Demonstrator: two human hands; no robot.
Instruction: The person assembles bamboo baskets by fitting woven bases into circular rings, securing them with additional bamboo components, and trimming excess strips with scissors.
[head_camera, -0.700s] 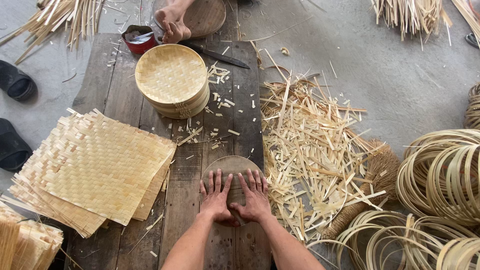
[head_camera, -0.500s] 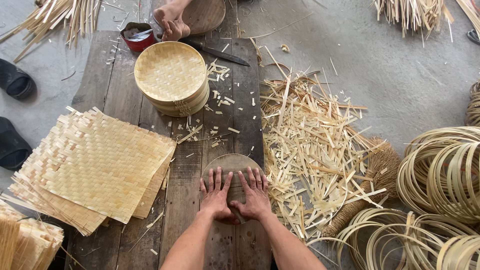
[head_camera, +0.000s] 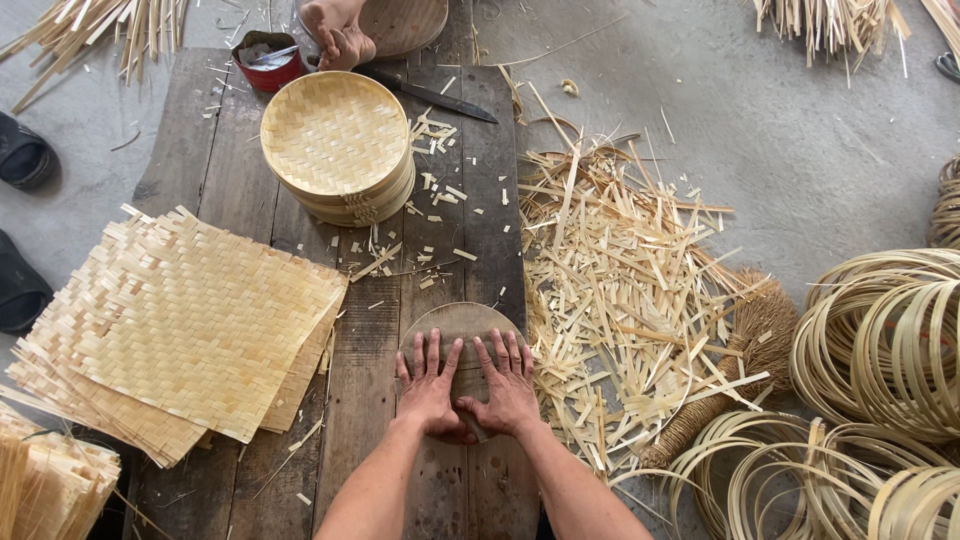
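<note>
Both hands lie flat, fingers spread, holding nothing: the left hand (head_camera: 430, 385) and the right hand (head_camera: 507, 385) press side by side on a round dark wooden disc (head_camera: 460, 322), thumbs nearly touching. The disc rests on the dark plank counter (head_camera: 215, 160), near its front edge. It looks like the pressing step, so the next move calls for even weight from both palms. To the left is a pile of square woven bamboo mats (head_camera: 185, 325); farther away, a stack of round woven bamboo trays (head_camera: 338, 145). To the right, loose bamboo strips (head_camera: 620, 290) cover the floor beside coiled bamboo hoops (head_camera: 890, 350).
</note>
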